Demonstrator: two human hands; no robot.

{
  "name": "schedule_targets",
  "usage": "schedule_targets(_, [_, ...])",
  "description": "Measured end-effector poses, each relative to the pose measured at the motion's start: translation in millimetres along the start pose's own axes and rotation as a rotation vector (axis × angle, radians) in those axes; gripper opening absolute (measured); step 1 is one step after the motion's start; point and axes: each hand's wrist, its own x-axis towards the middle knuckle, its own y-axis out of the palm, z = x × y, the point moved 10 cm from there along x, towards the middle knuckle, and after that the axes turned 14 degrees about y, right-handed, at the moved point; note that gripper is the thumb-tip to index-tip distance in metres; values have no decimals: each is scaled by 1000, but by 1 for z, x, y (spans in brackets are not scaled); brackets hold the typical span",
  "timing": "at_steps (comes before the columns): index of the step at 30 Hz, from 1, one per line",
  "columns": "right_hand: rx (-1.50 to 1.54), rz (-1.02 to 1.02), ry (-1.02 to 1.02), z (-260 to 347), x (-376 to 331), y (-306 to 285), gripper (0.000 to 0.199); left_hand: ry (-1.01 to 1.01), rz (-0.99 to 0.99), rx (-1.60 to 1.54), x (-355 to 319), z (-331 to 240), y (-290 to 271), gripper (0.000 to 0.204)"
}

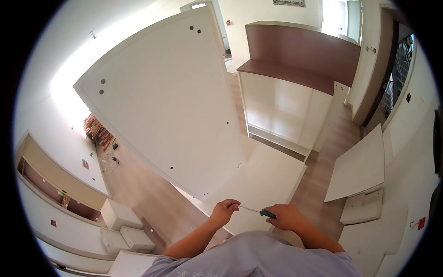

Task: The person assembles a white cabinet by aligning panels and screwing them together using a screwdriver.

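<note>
A screwdriver (pixel 249 209) with a dark green handle and a thin metal shaft lies level in front of my chest. My right hand (pixel 284 217) is closed around its handle. At the left end of the shaft, the fingers of my left hand (pixel 224 212) pinch together at the tip; whether a small part is between them too is hidden. Just beyond my hands, a large white panel (pixel 166 97) with several dark round fittings leans up at a slant. Its lower edge meets a flat white panel (pixel 263 175) lying low before me.
Behind stands a white cabinet (pixel 277 104) with a brown top and back. White boards (pixel 357 164) lean by the right wall. White boxes (pixel 121 215) sit at the lower left. A stack of wood pieces (pixel 98 130) and a cable (pixel 108 162) lie far left on the wooden floor (pixel 134 180).
</note>
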Motion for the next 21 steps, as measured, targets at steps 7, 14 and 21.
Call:
schedule_targets(7, [114, 30, -112, 4, 10, -17, 38, -240, 3, -258, -4, -25, -9, 21])
schedule_targets(14, [401, -30, -119, -2, 12, -48, 38, -186, -36, -446, 4, -70, -24, 20])
schedule_targets(21, [465, -647, -353, 15, -2, -116, 39, 157, -210, -247, 30, -180, -65, 20])
